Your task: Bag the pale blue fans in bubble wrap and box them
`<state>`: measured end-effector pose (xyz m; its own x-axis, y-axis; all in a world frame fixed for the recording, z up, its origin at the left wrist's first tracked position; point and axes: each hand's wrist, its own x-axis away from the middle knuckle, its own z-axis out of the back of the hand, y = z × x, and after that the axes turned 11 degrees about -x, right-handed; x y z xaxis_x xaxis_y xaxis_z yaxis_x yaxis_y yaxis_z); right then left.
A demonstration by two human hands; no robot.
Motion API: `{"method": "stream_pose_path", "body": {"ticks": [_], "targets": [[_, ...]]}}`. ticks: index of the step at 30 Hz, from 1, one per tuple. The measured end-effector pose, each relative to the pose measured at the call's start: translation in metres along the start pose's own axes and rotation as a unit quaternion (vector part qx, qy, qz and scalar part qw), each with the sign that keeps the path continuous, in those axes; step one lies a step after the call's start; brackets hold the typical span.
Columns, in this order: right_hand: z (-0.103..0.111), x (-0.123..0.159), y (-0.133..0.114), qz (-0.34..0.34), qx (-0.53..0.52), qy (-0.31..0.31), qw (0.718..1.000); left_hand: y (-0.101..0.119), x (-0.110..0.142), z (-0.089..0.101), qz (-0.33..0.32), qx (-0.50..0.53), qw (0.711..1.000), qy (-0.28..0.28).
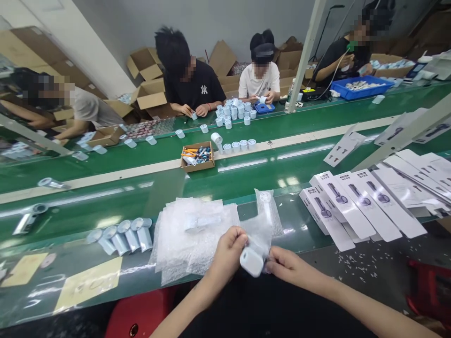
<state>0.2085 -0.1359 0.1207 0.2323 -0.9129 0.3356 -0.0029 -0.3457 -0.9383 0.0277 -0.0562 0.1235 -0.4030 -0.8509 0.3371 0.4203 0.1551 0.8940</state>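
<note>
Left hand [229,246] and right hand [291,267] above the near edge of the green bench [292,225]; both forearms enter from the lower edge of the view and converge, the left reaching up and to the right, the right reaching up and to the left, its forearm the flatter of the two. The left thumb and forefinger are closed in a narrow pinch on one side of a clear plastic bag [259,232]; the right thumb and fingers are likewise closed on its opposite side, low down; the remaining fingers of both hands are curled. The pale, rounded device [251,262] lies between the two sets of fingertips, its blunt end toward the wearer and the rest within or behind the bag; how far it is enclosed cannot be told.

Just left of the left fingers, a stack of bubble bags [172,244] bears another pale device [202,221]; farther left stands a row of pale-blue devices [130,237]; just beyond the fingers lies a bagged device [268,206]; to the right of the right fingers, printed white boxes [359,202] lie in an overlapping group; well beyond the fingers, a small carton [199,165] holds mixed small parts.
</note>
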Motion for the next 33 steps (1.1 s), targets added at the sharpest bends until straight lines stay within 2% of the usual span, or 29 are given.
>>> {"method": "stream_pose_path", "body": {"ticks": [2,4,6,7,8,10,11,13,14,16,19,23,26,28,30,31,33], "targets": [[0.001,-0.003,-0.005,-0.028,-0.162,0.032,0.986,0.014,0.008,0.009,-0.031,-0.030,0.999,0.014],[0.007,-0.006,-0.012,-0.098,-0.332,0.038,0.937,0.028,0.012,0.014,-0.106,-0.117,0.987,0.030],[0.014,-0.011,-0.021,-0.192,-0.456,-0.018,0.869,0.037,0.011,0.014,-0.211,-0.217,0.953,0.025],[0.017,-0.014,-0.025,-0.226,-0.487,-0.056,0.842,0.039,0.009,0.012,-0.263,-0.258,0.930,0.011],[0.018,-0.016,-0.028,-0.247,-0.499,-0.081,0.827,0.039,0.005,0.009,-0.308,-0.290,0.906,-0.008],[0.018,-0.018,-0.031,-0.258,-0.482,-0.075,0.834,0.034,-0.002,0.003,-0.364,-0.327,0.872,-0.027],[0.016,-0.018,-0.031,-0.254,-0.463,-0.050,0.848,0.030,-0.004,0.000,-0.376,-0.333,0.865,-0.014],[0.011,-0.016,-0.029,-0.235,-0.441,0.022,0.866,0.018,-0.004,-0.004,-0.376,-0.322,0.867,0.048],[0.009,-0.015,-0.026,-0.224,-0.445,0.056,0.865,0.011,-0.003,-0.006,-0.371,-0.312,0.871,0.081],[0.005,-0.013,-0.022,-0.214,-0.486,0.090,0.843,-0.003,0.002,-0.010,-0.350,-0.290,0.883,0.120],[0.000,-0.013,-0.019,-0.201,-0.547,0.087,0.808,-0.019,0.002,-0.011,-0.323,-0.246,0.905,0.127],[-0.004,-0.013,-0.021,-0.183,-0.549,0.119,0.807,-0.023,-0.010,-0.004,-0.341,-0.217,0.908,0.114],[-0.008,-0.011,-0.023,-0.190,-0.529,0.154,0.812,-0.014,-0.004,-0.005,-0.353,-0.228,0.896,0.146],[-0.012,-0.011,-0.021,-0.161,-0.517,0.182,0.821,-0.007,0.009,-0.014,-0.379,-0.232,0.886,0.129],[-0.016,-0.012,-0.016,-0.123,-0.496,0.204,0.835,-0.001,0.023,-0.026,-0.382,-0.203,0.899,0.061],[-0.017,-0.013,-0.013,-0.115,-0.478,0.214,0.844,0.002,0.027,-0.031,-0.352,-0.173,0.919,0.030],[-0.017,-0.011,-0.006,-0.127,-0.423,0.223,0.869,0.006,0.030,-0.038,-0.235,-0.080,0.969,0.002]]}}
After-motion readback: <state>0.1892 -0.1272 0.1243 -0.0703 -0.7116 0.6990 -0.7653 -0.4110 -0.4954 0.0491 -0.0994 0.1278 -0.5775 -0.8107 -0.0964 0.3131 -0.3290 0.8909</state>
